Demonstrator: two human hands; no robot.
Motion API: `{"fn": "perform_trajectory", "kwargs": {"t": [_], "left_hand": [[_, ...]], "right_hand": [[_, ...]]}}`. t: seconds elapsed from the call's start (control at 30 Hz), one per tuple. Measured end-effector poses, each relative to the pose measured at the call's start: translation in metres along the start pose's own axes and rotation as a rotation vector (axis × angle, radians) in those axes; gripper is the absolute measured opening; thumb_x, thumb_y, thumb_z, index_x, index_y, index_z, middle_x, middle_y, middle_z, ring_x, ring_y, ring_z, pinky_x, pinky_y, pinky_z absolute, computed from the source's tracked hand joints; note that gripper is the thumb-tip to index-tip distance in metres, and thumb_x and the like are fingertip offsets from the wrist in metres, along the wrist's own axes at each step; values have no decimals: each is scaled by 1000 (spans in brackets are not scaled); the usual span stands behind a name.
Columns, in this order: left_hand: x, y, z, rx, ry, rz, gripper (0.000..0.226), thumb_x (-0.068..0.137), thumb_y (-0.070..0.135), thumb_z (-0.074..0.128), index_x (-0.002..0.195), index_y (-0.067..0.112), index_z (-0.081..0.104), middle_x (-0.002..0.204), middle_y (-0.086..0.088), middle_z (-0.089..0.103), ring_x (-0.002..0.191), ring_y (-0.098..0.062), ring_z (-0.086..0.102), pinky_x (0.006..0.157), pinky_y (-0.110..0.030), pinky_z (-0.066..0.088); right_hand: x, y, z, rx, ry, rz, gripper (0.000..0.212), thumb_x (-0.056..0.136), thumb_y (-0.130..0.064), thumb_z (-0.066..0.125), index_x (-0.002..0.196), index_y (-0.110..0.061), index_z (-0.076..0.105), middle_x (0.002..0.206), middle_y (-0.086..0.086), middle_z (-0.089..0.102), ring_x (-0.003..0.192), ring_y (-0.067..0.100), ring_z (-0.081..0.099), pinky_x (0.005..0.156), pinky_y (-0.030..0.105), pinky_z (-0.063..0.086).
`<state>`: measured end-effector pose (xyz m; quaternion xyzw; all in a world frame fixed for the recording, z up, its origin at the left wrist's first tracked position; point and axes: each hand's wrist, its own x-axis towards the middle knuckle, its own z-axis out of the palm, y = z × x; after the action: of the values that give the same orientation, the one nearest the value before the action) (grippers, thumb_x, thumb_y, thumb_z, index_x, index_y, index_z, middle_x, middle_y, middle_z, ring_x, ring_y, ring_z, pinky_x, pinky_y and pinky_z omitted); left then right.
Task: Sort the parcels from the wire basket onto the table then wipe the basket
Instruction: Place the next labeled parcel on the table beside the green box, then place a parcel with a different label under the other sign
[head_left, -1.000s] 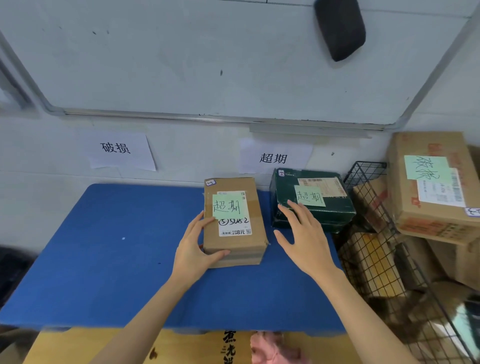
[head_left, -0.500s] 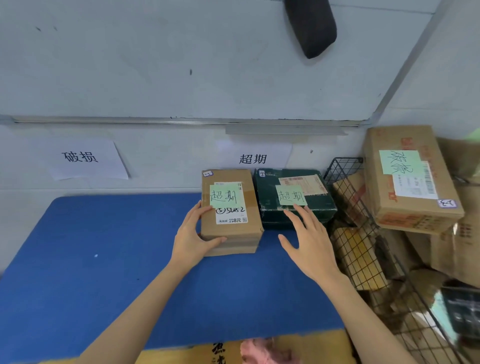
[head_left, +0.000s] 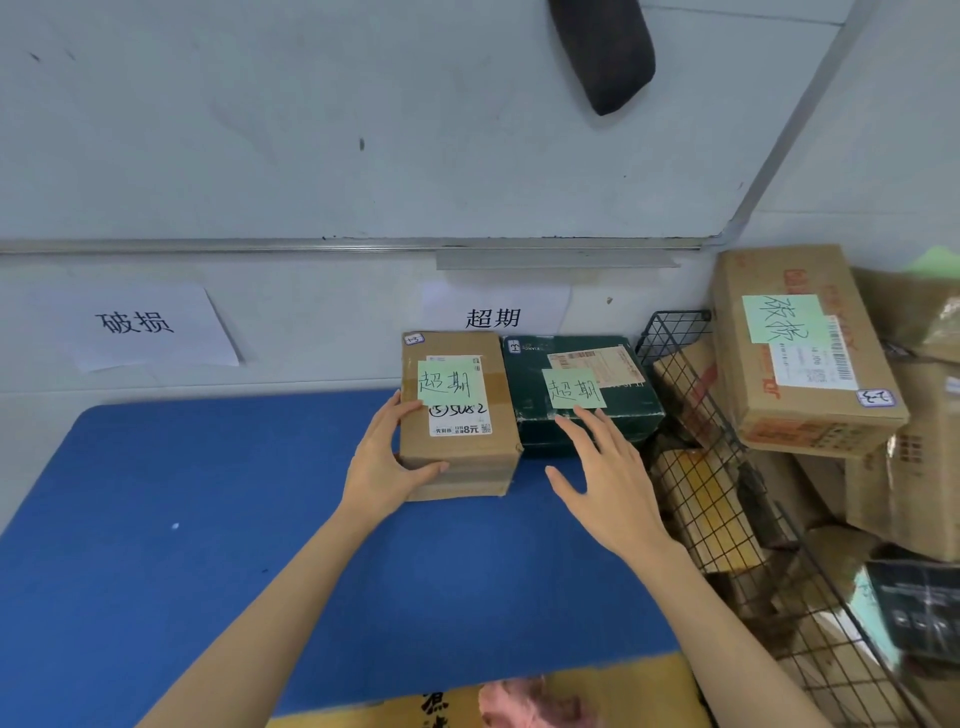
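Nearest, at the bottom edge, a crumpled pink cloth (head_left: 519, 701) lies on a strip of yellow cardboard (head_left: 623, 686). Beyond it spreads the table (head_left: 208, 519), covered in a smooth blue mat with rounded corners. The left hand (head_left: 384, 467) grips the brown parcel (head_left: 457, 457): the thumb hooks over its near edge and the fingers lie along its left side. The right hand (head_left: 608, 488) is spread flat, with straight fingers, above the mat (whether its fingertips touch the box behind, I cannot tell).

The brown parcel is a plain corrugated box, taped, lying flat on the table's far right part. Its long axis runs from the person toward the wall, and its pale green note (head_left: 449, 384) reads upright. Its right side sits against a dark green parcel (head_left: 524, 384), glossier, with its long axis running left to right.

To the right stands the black wire basket (head_left: 675, 332), heaped with parcels, and a large carton (head_left: 800, 415) tilts on top. On the wall behind, a paper sign (head_left: 493, 317) hangs below a whiteboard (head_left: 363, 130).
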<state>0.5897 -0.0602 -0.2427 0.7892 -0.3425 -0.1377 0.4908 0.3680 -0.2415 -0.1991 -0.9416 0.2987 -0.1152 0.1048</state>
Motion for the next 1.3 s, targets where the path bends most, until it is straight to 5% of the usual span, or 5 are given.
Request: {"fn": "perform_trajectory", "kwargs": {"t": [0.27, 0.47, 0.87, 1.1, 1.3], "left_hand": [[-13, 13, -15, 367, -32, 108, 88, 73, 47, 80, 148, 37, 35, 160, 15, 24, 142, -15, 28, 110, -42, 32], [-24, 35, -20, 649, -4, 211, 83, 75, 67, 38, 150, 32, 36, 157, 7, 34, 138, -23, 36, 111, -40, 29], [-65, 127, 28, 743, -26, 352, 81, 80, 67, 26, 152, 30, 33, 159, 4, 32, 141, -25, 33, 112, -42, 28], [-109, 199, 87, 748, -14, 491, 76, 87, 67, 30, 149, 25, 41, 155, -1, 41, 137, -29, 40, 108, -47, 35], [-168, 271, 153, 707, -33, 529, 81, 85, 72, 22, 154, 31, 28, 161, 4, 27, 146, -25, 27, 115, -45, 26]], "right_hand": [[-5, -11, -8, -20, -13, -5, 64, 98, -48, 51, 154, -26, 29, 162, -1, 23, 152, 21, 14, 120, 38, 20], [-20, -20, -21, -31, -5, -14, 67, 98, -47, 50, 156, -27, 24, 164, 0, 19, 153, 22, 10, 121, 39, 16], [-85, -12, -86, -60, 107, 6, 69, 99, -49, 47, 157, -27, 18, 165, 2, 15, 153, 24, 3, 124, 44, 13], [-148, 40, -148, -124, 247, 10, 68, 96, -49, 51, 156, -27, 26, 163, 3, 22, 153, 24, 8, 121, 42, 15], [-225, 110, -200, -126, 287, 22, 67, 97, -50, 50, 156, -30, 25, 163, -1, 20, 153, 21, 6, 121, 39, 11]]}}
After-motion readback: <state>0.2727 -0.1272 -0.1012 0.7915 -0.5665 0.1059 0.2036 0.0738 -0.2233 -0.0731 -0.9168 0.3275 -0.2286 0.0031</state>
